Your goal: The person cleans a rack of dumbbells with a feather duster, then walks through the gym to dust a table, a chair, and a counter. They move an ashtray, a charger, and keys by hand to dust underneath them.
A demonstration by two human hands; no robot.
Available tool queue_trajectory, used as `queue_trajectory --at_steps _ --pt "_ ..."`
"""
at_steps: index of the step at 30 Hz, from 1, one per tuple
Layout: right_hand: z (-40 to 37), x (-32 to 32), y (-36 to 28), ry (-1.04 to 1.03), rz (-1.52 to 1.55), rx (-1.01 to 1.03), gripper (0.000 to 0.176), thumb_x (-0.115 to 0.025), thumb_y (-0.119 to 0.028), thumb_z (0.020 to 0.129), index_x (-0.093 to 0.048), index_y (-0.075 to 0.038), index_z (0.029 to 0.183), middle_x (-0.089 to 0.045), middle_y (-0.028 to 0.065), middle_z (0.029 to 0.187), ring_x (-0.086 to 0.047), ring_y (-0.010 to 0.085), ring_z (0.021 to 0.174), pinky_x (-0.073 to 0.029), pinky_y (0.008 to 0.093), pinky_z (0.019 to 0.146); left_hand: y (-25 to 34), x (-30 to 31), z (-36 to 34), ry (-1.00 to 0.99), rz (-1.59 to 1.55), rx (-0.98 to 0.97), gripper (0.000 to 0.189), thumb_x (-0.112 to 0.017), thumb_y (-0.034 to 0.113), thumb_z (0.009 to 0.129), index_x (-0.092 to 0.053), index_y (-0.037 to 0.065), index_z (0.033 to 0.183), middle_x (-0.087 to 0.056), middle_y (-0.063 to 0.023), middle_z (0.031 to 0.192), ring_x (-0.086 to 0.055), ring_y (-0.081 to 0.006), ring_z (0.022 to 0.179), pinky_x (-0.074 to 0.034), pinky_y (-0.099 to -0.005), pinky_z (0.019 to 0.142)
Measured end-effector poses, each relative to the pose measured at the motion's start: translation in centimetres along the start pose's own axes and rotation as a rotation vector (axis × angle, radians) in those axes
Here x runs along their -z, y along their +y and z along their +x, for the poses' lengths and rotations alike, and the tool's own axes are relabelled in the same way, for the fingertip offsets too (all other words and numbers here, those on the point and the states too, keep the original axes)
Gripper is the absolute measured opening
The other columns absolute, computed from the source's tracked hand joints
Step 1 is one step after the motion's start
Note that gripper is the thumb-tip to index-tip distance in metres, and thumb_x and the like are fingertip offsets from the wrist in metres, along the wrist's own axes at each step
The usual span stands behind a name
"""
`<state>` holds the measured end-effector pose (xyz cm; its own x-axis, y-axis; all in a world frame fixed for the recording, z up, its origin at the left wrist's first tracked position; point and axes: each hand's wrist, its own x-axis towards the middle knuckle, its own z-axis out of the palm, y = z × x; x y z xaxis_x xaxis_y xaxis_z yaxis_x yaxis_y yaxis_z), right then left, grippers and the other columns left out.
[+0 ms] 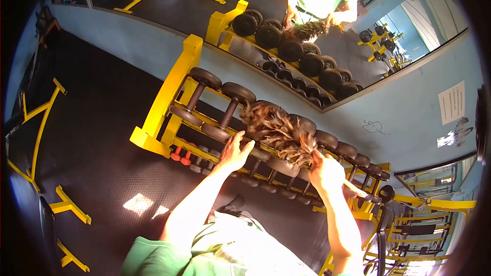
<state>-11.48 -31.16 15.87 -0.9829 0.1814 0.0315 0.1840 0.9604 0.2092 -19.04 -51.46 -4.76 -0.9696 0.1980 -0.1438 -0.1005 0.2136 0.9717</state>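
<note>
A brown feather duster (279, 129) lies across the dumbbells on the top tier of a yellow rack, its feathers covering some of them. My right hand (326, 174) is closed around the duster at the base of the feathers, and the end of its pale handle (354, 189) sticks out past the hand to the right. My left hand (236, 152) holds nothing; its thumb and fingers are apart, close to the near end of a dumbbell (228, 112). Another dumbbell (196, 95) rests at the rack's left end.
The yellow rack (162, 103) runs along a blue wall under a large mirror (327, 56) reflecting a person in green. Smaller dumbbells, some red (180, 155), sit on the lower tier. Yellow bench frames (43, 117) stand left, yellow gym machines (419, 220) right. Dark matting covers the floor.
</note>
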Motion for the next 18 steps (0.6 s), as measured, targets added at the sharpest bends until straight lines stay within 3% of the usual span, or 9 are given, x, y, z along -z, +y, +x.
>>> queue_trajectory --at_steps 2,3,5,7,9,11,14,16,18 --pt "0.1 0.9 1.2 0.083 0.074 -0.003 0.023 -0.062 -0.013 0.08 -0.069 -0.017 0.101 -0.067 0.0119 0.082 -0.066 0.0307 0.075 -0.053 0.0387 0.067 0.6 0.3 0.1 0.009 0.0 -0.027 0.065 -0.057 0.044 0.089 -0.041 -0.001 0.133 -0.048 -0.0266 0.128 -0.049 -0.0361 0.12 -0.039 -0.0435 0.1" --pt "0.2 1.1 2.1 0.176 0.058 0.036 0.021 -0.06 -0.012 0.081 -0.068 -0.015 0.099 -0.063 0.0131 0.072 -0.064 0.0315 0.065 -0.052 0.0409 0.062 0.7 0.5 0.1 0.015 0.001 -0.056 0.065 -0.057 0.044 0.089 -0.041 -0.001 0.133 -0.049 -0.0264 0.127 -0.049 -0.036 0.119 -0.04 -0.0435 0.099" --pt "1.2 2.9 2.3 0.109 0.154 -0.152 0.026 -0.062 -0.011 0.08 -0.068 -0.013 0.105 -0.068 0.0146 0.088 -0.067 0.0316 0.081 -0.053 0.0384 0.07 0.1 0.4 0.4 0.051 -0.016 -0.069 0.063 -0.057 0.044 0.089 -0.043 -0.001 0.131 -0.05 -0.0262 0.126 -0.05 -0.0361 0.118 -0.04 -0.0436 0.099" --pt "3.2 2.2 3.0 0.146 0.188 -0.123 0.018 -0.061 -0.015 0.081 -0.068 -0.012 0.098 -0.066 0.0172 0.082 -0.065 0.0349 0.079 -0.051 0.0429 0.069 -0.3 0.3 0.5 0.074 0.015 -0.112 0.061 -0.057 0.043 0.089 -0.044 -0.001 0.13 -0.05 -0.0258 0.125 -0.05 -0.0366 0.117 -0.041 -0.0436 0.098" --pt "5.4 1.9 1.6 -0.041 0.117 -0.121 0.013 -0.06 -0.016 0.081 -0.067 -0.01 0.091 -0.066 0.0171 0.083 -0.064 0.0361 0.08 -0.051 0.0434 0.07 -0.4 0.4 0.5 0.076 0.022 -0.129 0.06 -0.057 0.042 0.089 -0.044 0.0 0.129 -0.051 -0.0248 0.124 -0.05 -0.0373 0.116 -0.041 -0.0438 0.097" --pt "7.8 -0.2 1.1 -0.066 0.089 -0.141 0.011 -0.059 -0.017 0.081 -0.066 -0.009 0.084 -0.066 0.0164 0.081 -0.064 0.0357 0.08 -0.051 0.0438 0.072 -0.3 0.7 0.4 0.087 0.056 -0.162 0.059 -0.058 0.041 0.089 -0.045 0.0 0.129 -0.052 -0.0235 0.124 -0.05 -0.0376 0.116 -0.041 -0.0441 0.097" --pt "10.6 -0.3 -0.6 -0.127 0.092 -0.117 0.014 -0.059 -0.017 0.081 -0.068 -0.011 0.088 -0.067 0.0161 0.084 -0.065 0.0351 0.083 -0.052 0.043 0.074 -0.5 1.6 0.3 0.156 0.109 -0.232 0.051 -0.063 0.031 0.088 -0.047 -0.001 0.126 -0.054 -0.0207 0.119 -0.055 -0.0325 0.11 -0.045 -0.0406 0.093" --pt "12.2 -0.9 -1.9 -0.071 0.253 0.101 0.018 -0.058 -0.017 0.08 -0.07 -0.013 0.093 -0.068 0.0159 0.088 -0.065 0.0348 0.085 -0.053 0.0426 0.076 -0.1 2.5 0.3 0.184 0.147 -0.242 0.051 -0.063 0.03 0.088 -0.048 -0.001 0.125 -0.055 -0.0205 0.118 -0.055 -0.0329 0.11 -0.044 -0.0406 0.093" --pt "14.0 0.8 -3.6 -0.099 0.183 0.088 0.019 -0.058 -0.018 0.08 -0.07 -0.013 0.094 -0.068 0.0164 0.09 -0.066 0.0347 0.086 -0.053 0.0424 0.077 0.2 3.4 0.4 0.236 0.166 -0.25 0.05 -0.064 0.033 0.087 -0.05 0.003 0.124 -0.056 -0.0178 0.116 -0.054 -0.0332 0.11 -0.041 -0.0447 0.095"
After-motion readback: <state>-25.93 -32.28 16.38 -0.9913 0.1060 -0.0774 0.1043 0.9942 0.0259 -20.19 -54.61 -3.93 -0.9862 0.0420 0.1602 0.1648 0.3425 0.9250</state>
